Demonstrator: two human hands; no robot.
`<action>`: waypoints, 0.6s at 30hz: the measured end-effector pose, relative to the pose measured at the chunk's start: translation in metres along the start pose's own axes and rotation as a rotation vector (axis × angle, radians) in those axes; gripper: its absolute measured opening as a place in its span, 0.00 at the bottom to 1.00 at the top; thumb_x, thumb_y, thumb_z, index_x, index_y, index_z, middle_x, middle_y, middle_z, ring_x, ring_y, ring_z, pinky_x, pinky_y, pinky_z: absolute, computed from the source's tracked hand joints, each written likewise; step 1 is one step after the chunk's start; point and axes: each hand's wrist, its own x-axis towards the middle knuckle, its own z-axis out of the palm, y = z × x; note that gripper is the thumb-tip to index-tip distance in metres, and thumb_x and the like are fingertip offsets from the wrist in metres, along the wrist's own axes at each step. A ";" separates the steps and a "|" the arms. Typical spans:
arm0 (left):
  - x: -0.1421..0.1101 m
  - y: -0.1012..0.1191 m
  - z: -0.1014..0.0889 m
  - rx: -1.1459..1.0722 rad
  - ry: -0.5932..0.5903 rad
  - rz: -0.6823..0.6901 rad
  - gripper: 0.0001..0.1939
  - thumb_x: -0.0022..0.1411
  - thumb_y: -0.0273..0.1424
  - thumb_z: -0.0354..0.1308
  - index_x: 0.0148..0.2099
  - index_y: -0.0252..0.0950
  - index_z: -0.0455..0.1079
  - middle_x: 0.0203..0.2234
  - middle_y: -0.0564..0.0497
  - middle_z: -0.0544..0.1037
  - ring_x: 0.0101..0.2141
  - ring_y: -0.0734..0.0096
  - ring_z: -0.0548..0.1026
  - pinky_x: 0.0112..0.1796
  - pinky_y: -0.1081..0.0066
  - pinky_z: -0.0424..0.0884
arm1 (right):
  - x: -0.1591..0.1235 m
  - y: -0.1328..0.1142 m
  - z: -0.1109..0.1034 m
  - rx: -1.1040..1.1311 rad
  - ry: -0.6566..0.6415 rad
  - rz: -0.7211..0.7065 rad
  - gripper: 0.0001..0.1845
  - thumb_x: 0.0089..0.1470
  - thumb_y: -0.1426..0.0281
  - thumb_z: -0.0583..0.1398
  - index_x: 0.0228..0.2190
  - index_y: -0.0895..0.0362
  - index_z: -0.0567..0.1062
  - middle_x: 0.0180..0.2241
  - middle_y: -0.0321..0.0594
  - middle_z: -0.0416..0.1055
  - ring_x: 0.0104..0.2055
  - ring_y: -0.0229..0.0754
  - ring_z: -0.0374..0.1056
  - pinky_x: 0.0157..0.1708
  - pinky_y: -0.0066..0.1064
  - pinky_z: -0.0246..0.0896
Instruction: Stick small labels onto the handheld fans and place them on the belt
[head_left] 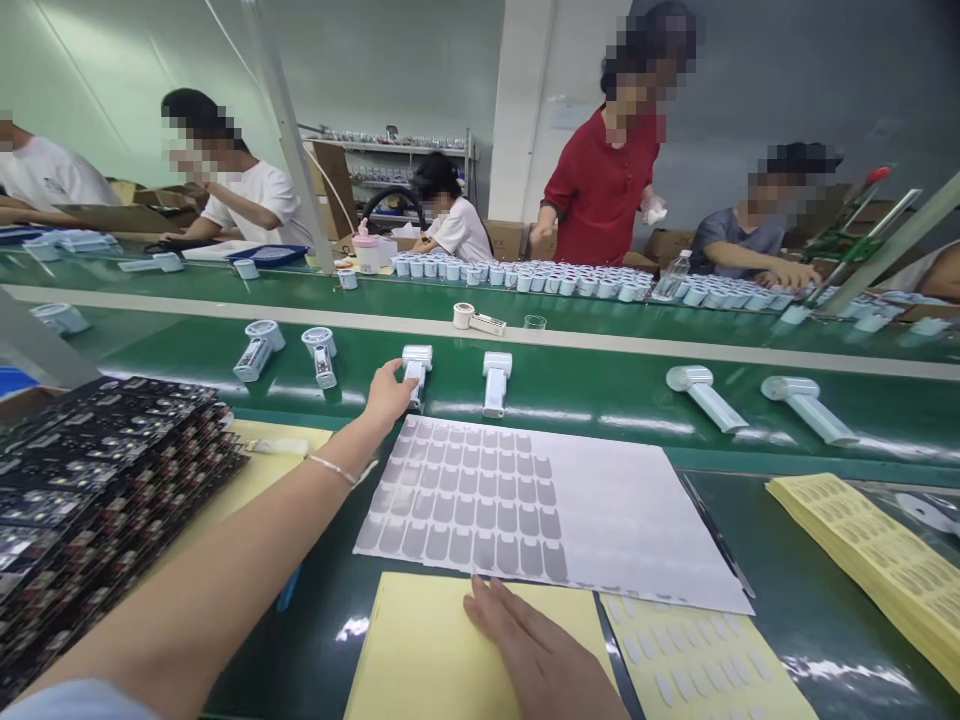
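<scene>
My left hand (388, 397) reaches forward over the green conveyor belt (585, 385), its fingers closed round a small white handheld fan (415, 368) lying on the belt. My right hand (534, 650) rests flat, fingers stretched out, on a yellow backing sheet (420, 650) at the near edge. Its fingertips touch the lower edge of a white sheet of grey stickers (525, 505). A second white fan (496, 381) lies just right of the gripped one.
More fans lie on the belt to the left (257, 352) and right (705, 395). Black circuit boards (90, 500) are stacked at left, yellow sheets (877, 550) at right. Several people work across the far belt behind rows of white parts (555, 280).
</scene>
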 end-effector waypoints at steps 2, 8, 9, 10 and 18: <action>-0.031 0.008 -0.009 0.038 -0.081 0.053 0.15 0.55 0.21 0.65 0.46 0.36 0.75 0.51 0.46 0.76 0.51 0.61 0.73 0.52 0.62 0.69 | 0.002 0.003 -0.004 0.053 -0.058 -0.014 0.53 0.55 0.54 0.66 0.69 0.48 0.43 0.60 0.40 0.67 0.62 0.54 0.63 0.56 0.40 0.69; -0.141 0.015 -0.080 0.298 -0.695 0.000 0.14 0.47 0.27 0.71 0.40 0.38 0.82 0.43 0.39 0.81 0.46 0.51 0.78 0.47 0.64 0.71 | 0.005 0.002 0.000 0.073 -0.094 0.115 0.48 0.51 0.54 0.64 0.67 0.56 0.55 0.59 0.47 0.69 0.57 0.59 0.69 0.53 0.46 0.71; -0.154 0.012 -0.092 0.355 -0.748 0.040 0.16 0.47 0.27 0.71 0.42 0.40 0.82 0.46 0.39 0.80 0.51 0.49 0.75 0.51 0.63 0.69 | 0.005 -0.001 -0.003 0.069 -0.104 0.124 0.44 0.54 0.56 0.62 0.67 0.57 0.55 0.59 0.48 0.69 0.57 0.58 0.69 0.53 0.46 0.70; -0.164 0.007 -0.101 0.410 -0.788 0.078 0.19 0.46 0.28 0.72 0.44 0.42 0.82 0.49 0.40 0.79 0.55 0.48 0.72 0.55 0.61 0.66 | 0.006 -0.004 -0.006 0.067 -0.122 0.129 0.41 0.58 0.58 0.59 0.67 0.57 0.54 0.59 0.48 0.69 0.58 0.56 0.69 0.54 0.46 0.69; -0.191 -0.016 -0.108 0.409 -0.627 0.220 0.09 0.59 0.35 0.62 0.30 0.45 0.83 0.32 0.42 0.82 0.47 0.50 0.76 0.49 0.62 0.70 | 0.009 -0.020 -0.037 0.130 -0.159 0.218 0.36 0.67 0.58 0.49 0.69 0.54 0.42 0.60 0.48 0.68 0.60 0.52 0.66 0.55 0.46 0.67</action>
